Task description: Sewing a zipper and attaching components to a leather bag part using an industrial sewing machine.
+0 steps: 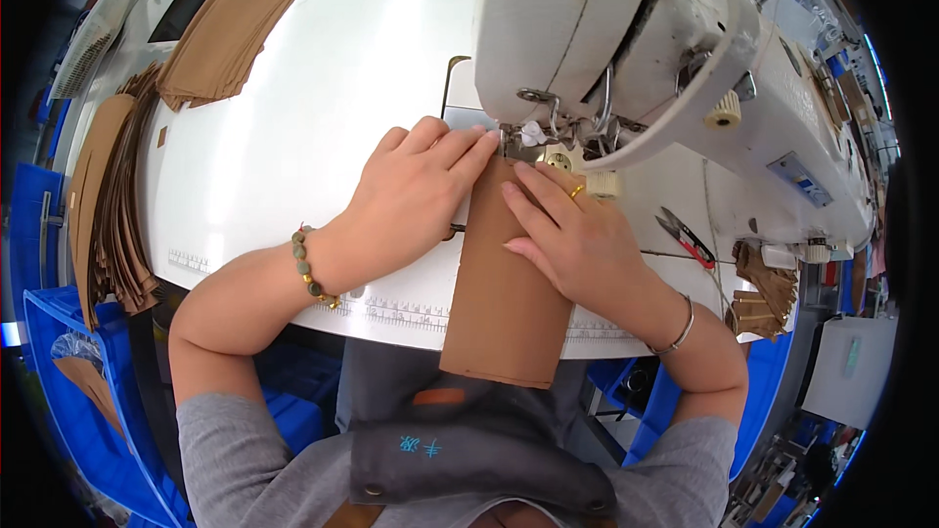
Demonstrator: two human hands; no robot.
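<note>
A tan rectangular leather-like piece (504, 303) lies on the white table, its far end at the needle area of a white sewing machine (548, 29). Its near end hangs over the table's front edge. My right hand (577, 235) rests flat on the piece, fingers stretched toward the presser foot (509, 142). My left hand (416, 191) lies on the table at the piece's left side, fingers extended, tips close by the foot. Neither hand wraps round anything. The needle itself is too small to make out.
Red-handled thread snips (687, 238) lie right of my right hand. A stack of tan pieces (230, 34) sits at the far left, and a thick bundle of brown pieces (112, 200) hangs over the left edge. Brown folded pieces (763, 293) lie at the right. Blue bins (83, 381) flank the table.
</note>
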